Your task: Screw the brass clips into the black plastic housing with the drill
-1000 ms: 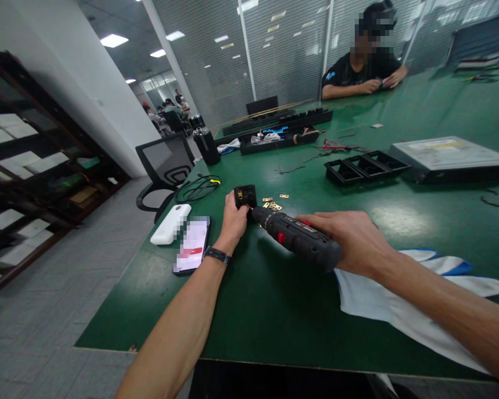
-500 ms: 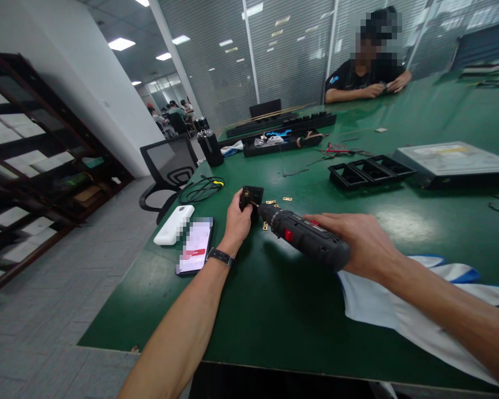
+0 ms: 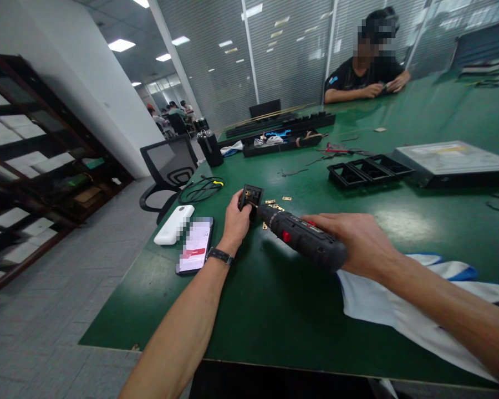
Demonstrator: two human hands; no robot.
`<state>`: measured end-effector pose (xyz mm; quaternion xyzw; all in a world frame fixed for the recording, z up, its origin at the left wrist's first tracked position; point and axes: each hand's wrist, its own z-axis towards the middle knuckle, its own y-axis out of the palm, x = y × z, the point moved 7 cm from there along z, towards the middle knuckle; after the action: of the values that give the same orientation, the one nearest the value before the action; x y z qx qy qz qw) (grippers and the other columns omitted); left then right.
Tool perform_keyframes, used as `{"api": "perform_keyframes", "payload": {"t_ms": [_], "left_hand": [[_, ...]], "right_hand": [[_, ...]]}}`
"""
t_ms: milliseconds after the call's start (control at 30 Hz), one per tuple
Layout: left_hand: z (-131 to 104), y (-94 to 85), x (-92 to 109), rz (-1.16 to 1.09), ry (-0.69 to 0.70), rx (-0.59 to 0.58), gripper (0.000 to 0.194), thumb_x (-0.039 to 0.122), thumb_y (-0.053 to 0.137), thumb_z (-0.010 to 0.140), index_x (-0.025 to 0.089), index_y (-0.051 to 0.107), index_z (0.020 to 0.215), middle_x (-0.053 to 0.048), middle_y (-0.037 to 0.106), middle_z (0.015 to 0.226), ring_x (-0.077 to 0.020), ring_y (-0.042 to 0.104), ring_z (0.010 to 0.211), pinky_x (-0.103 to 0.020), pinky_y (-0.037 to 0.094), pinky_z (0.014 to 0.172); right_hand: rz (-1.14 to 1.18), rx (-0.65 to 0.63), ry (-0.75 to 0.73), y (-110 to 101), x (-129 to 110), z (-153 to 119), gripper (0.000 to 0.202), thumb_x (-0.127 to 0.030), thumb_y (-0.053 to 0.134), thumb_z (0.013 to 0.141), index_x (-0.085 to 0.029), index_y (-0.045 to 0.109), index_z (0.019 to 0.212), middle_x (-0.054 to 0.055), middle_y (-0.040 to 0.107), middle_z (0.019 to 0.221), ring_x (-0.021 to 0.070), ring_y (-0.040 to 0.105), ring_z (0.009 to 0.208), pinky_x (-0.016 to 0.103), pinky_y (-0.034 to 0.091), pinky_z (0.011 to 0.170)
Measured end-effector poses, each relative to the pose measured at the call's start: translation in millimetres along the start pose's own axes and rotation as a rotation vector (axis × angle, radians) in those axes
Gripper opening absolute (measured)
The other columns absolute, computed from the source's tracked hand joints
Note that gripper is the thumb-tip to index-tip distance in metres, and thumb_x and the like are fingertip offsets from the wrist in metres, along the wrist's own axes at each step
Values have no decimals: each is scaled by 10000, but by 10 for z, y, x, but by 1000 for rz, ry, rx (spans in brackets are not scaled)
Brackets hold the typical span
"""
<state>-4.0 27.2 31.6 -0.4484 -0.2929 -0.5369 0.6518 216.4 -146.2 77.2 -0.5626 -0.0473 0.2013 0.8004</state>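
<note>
1. Left hand (image 3: 236, 221): fingers closed around a small, black, rectangular plastic housing (image 3: 255, 191) with brass-coloured pieces inside. The thumb lies along the near edge; the open face is tilted up. Grip: firm on the housing.
2. Right hand (image 3: 357, 238): wrapped around the rear part of a black, cylindrical-bodied power driver (image 3: 305, 238) with red controls. Grip: grasping the tool; the finger at the trigger is hidden from me.
3. Driver position: lying slantwise, nose pointing to the housing beside the left thumb. Cannot tell whether the bit touches a screw.
4. Housing position: above the green, glossy tabletop (image 3: 274, 332), just left of a scatter of small, flat, brass-coloured plates (image 3: 286, 198). Contact with the table not discernible.
5. Left wrist: a black band (image 3: 220, 255). Beside that forearm, a dark-edged smartphone (image 3: 197, 241) with a lit screen; next to it, a white, rounded, oblong device (image 3: 172, 226). A coiled black cable (image 3: 202, 191) with a yellow tag lies beyond them.
6. Under the right forearm: a white fabric glove (image 3: 370, 302) with blue edging, spread flat.
7. Farther right: a black, three-compartment plastic tray (image 3: 370, 169), beside a flat, grey metal box (image 3: 455, 158).
8. Across the table: a seated person in a dark shirt (image 3: 357, 80), both hands together near the tabletop.
</note>
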Motion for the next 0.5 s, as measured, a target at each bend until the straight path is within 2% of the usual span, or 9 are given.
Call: {"api": "perform_keyframes", "payload": {"t_ms": [300, 500], "left_hand": [[8, -3, -46, -21, -11, -3, 551, 159, 612, 848, 185, 655, 1396, -99, 713, 1409, -268, 644, 1314, -439, 443, 1222], [10, -13, -71, -23, -18, 16, 534, 167, 623, 857, 187, 646, 1389, -105, 710, 1394, -267, 648, 1297, -438, 454, 1205]], "right_hand": [[30, 2, 4, -17, -45, 4, 464, -306, 701, 859, -270, 748, 1319, 65, 838, 1130, 281, 807, 926, 325, 490, 662], [21, 16, 5, -9, -32, 3, 483, -290, 704, 845, -275, 751, 1325, 57, 841, 1105, 282, 812, 896, 324, 493, 642]]}}
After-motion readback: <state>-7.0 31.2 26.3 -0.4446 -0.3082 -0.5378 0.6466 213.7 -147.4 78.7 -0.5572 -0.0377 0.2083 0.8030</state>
